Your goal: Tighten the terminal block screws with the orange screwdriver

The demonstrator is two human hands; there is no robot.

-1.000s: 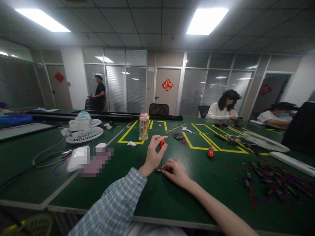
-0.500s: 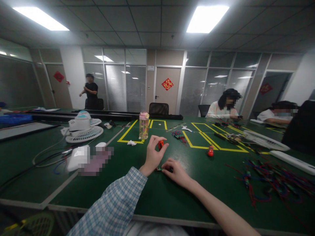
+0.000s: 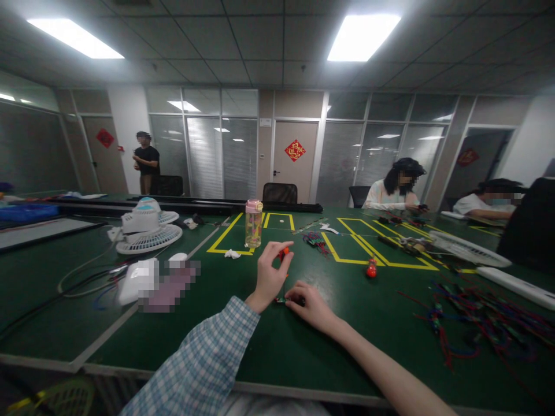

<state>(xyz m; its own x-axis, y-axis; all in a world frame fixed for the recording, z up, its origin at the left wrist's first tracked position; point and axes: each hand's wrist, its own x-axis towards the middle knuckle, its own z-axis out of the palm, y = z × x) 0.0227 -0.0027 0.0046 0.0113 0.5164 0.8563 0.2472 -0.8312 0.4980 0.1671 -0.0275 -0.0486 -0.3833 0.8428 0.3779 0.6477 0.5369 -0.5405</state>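
My left hand (image 3: 271, 271) is closed in a pinch round the orange-red handle of what looks like a small screwdriver (image 3: 284, 253). Its thin dark shaft points down toward a small green circuit board (image 3: 280, 300) on the table. The shaft's tip is too small to make out. Low beside it, my right hand (image 3: 310, 303) rests on the table, thumb and fingers closed on the board's right end. Fingers hide most of the board.
On the green table (image 3: 260, 352) stand a clear bottle (image 3: 253, 225) and a white fan (image 3: 150, 228). A red gourd-shaped object (image 3: 372, 268) lies to the right, before bundled wired boards (image 3: 481, 323). Crumpled tissue (image 3: 232, 253) is at left. Two people sit across; another person stands behind.
Both my hands stay almost in place, the orange-red handle shifting slightly within my left fingers. The standing person at the back has moved a little to the left.
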